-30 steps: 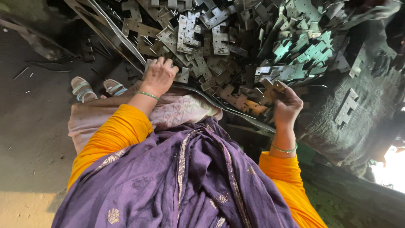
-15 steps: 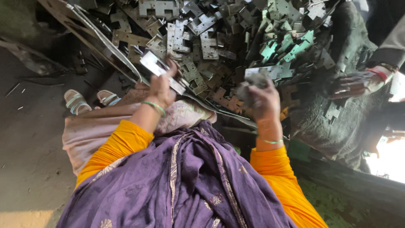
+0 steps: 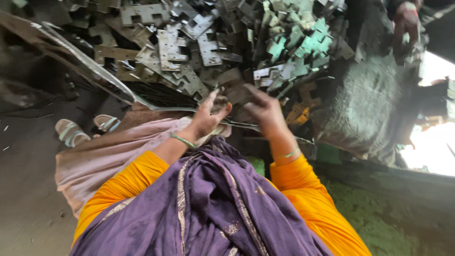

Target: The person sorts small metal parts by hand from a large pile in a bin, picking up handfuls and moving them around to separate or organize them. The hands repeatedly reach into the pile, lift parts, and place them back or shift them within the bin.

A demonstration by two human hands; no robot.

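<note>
Stamped metal plates [image 3: 199, 52], grey and notched, lie heaped across the far half of the scene, spilling toward a grey sack [image 3: 374, 114] on the right. Both arms in orange sleeves reach forward over a purple shawl [image 3: 208, 213]. The left hand [image 3: 208, 116] is half curled at the near edge of the heap, seemingly around a small dark piece; what it grips is unclear. The right hand [image 3: 263, 110] hovers close beside it, fingers bent; whether it holds anything I cannot tell. Half a second ago the hands were wider apart, the left lifting a pale plate.
</note>
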